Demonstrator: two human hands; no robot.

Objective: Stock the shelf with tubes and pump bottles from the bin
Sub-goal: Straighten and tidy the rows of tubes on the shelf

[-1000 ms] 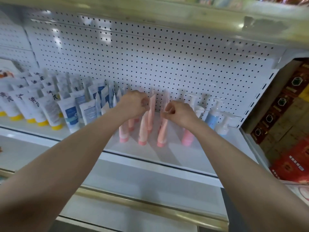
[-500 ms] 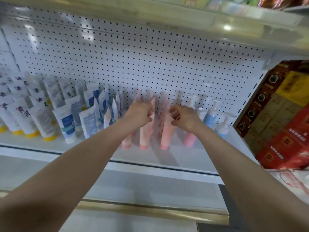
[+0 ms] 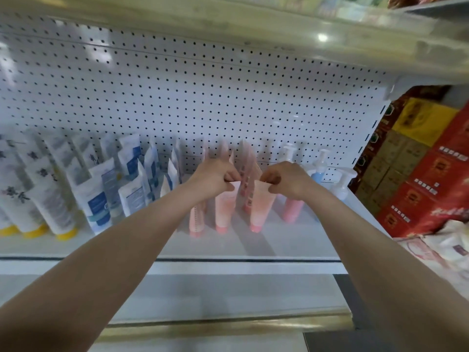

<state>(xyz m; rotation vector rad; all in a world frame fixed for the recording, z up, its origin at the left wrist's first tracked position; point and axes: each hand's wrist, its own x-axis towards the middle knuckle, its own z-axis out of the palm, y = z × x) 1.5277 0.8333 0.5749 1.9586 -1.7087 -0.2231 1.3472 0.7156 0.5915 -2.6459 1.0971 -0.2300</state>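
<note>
Head view, your left hand (image 3: 215,177) pinching the top of a pink tube (image 3: 224,209), your right hand (image 3: 286,180) pinching a second pink tube (image 3: 261,207), both standing cap-down on the white shelf (image 3: 291,240), pump bottles (image 3: 318,168) just to their right.

shelf (image 3: 291,240): glossy white, likely painted metal | pink tubes (image 3: 261,207): smooth plastic | boxes (image 3: 416,199): printed cardboard

Quick tally: left hand (image 3: 215,177) plus right hand (image 3: 286,180), four pump bottles (image 3: 318,171), three front-row pink tubes (image 3: 261,207) with more behind, three yellow-capped tubes (image 3: 50,199). The blue-label tubes (image 3: 97,199) are too bunched to count.
</note>
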